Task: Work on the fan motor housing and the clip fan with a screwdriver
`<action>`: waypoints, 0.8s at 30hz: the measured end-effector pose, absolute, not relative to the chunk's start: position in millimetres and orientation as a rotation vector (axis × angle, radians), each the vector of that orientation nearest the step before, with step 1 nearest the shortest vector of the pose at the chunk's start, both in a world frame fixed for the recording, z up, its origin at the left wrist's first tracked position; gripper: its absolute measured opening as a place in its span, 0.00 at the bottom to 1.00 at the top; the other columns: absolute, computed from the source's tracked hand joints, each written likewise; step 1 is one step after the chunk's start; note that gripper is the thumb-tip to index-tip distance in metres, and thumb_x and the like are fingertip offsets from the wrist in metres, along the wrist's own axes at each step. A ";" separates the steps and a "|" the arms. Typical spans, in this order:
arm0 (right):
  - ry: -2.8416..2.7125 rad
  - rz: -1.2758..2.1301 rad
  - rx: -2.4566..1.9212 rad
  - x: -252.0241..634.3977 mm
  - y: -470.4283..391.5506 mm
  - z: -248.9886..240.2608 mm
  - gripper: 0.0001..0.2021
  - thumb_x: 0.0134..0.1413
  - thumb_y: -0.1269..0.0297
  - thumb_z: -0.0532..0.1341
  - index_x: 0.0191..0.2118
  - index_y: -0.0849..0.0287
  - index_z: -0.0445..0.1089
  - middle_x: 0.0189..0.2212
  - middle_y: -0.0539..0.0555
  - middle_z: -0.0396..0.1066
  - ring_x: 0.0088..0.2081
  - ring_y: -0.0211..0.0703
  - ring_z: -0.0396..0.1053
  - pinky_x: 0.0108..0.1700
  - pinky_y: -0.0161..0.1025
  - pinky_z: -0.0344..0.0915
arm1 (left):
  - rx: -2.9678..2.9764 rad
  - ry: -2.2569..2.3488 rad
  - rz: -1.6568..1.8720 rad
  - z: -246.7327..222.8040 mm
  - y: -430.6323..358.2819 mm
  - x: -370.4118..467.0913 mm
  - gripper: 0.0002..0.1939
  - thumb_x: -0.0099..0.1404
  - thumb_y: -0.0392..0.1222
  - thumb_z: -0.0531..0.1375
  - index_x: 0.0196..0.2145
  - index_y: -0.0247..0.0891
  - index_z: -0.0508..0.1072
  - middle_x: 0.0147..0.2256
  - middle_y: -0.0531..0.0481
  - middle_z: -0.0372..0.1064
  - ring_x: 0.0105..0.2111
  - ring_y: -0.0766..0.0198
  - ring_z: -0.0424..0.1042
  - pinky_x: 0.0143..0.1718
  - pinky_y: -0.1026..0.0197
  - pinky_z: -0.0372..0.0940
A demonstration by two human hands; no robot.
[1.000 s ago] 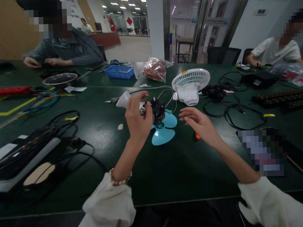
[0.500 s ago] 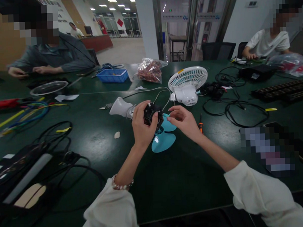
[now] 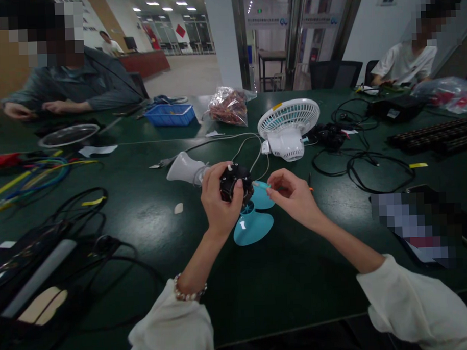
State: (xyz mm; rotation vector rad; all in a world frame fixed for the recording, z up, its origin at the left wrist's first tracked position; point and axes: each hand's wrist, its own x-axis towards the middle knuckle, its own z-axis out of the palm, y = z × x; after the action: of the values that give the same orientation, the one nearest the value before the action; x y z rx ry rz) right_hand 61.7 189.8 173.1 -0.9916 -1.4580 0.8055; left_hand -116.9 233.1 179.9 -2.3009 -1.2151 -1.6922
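My left hand (image 3: 219,203) is closed around a black fan motor (image 3: 229,184), thumb in front and fingers over the top. My right hand (image 3: 293,196) pinches the end of a slim light-blue plastic piece (image 3: 262,185) that reaches toward the motor's right side. Whether its far end touches the motor I cannot tell. Below both hands, a blue fan blade (image 3: 254,229) lies on the table. Just left of my left hand is a white flared fan base (image 3: 184,167). Behind my right hand rests a white fan head (image 3: 291,142) with its cage tilted up.
An orange-handled screwdriver (image 3: 311,188) is mostly hidden behind my right hand. Black cables (image 3: 358,176) and a phone (image 3: 431,252) lie to the right. A power strip (image 3: 25,253) is at left. Farther back are a blue tray (image 3: 170,116) and a clear bag (image 3: 228,109). Two people sit across the table.
My right hand has shifted slightly right and down, away from the motor, with the light-blue piece in its fingers. The left hand still holds the motor, slightly lower in view.
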 end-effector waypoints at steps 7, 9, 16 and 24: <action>-1.274 1.236 -1.004 89.6 184.0 157.2 0.11 0.50 0.64 0.65 0.41 0.56 0.71 0.34 0.49 0.70 0.32 0.35 0.71 0.35 0.35 0.71 | -2.179 -1.115 -1.622 176.0 223.2 -115.1 0.23 0.64 0.46 0.53 0.57 0.43 0.57 0.57 0.41 0.59 0.58 0.51 0.60 0.58 0.44 0.57; -1.157 1.424 -1.048 96.0 184.3 151.9 0.10 0.48 0.64 0.66 0.39 0.57 0.73 0.35 0.50 0.72 0.32 0.34 0.72 0.37 0.35 0.72 | -2.135 -0.957 -1.598 173.4 214.6 -112.3 0.26 0.63 0.46 0.54 0.58 0.47 0.56 0.57 0.43 0.58 0.58 0.50 0.60 0.59 0.42 0.55; -0.865 1.636 -1.051 104.7 185.4 151.5 0.10 0.43 0.67 0.69 0.35 0.59 0.76 0.30 0.49 0.76 0.30 0.32 0.72 0.37 0.31 0.70 | -2.445 -0.243 -1.192 171.4 185.6 -86.6 0.17 0.60 0.37 0.57 0.47 0.46 0.69 0.45 0.51 0.73 0.48 0.61 0.71 0.54 0.52 0.64; -1.309 1.293 -1.249 117.6 188.3 153.7 0.07 0.51 0.65 0.64 0.37 0.58 0.74 0.34 0.51 0.75 0.36 0.38 0.73 0.41 0.38 0.69 | -2.631 -0.661 -0.945 167.0 191.9 -84.0 0.07 0.63 0.34 0.53 0.37 0.36 0.70 0.35 0.48 0.74 0.29 0.64 0.72 0.28 0.61 0.65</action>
State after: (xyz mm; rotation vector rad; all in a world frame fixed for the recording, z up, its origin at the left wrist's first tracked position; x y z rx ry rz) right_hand 117.6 188.3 153.7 -1.2489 -1.3087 1.2933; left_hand -84.0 191.9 167.0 -2.6309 -0.6615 -0.9449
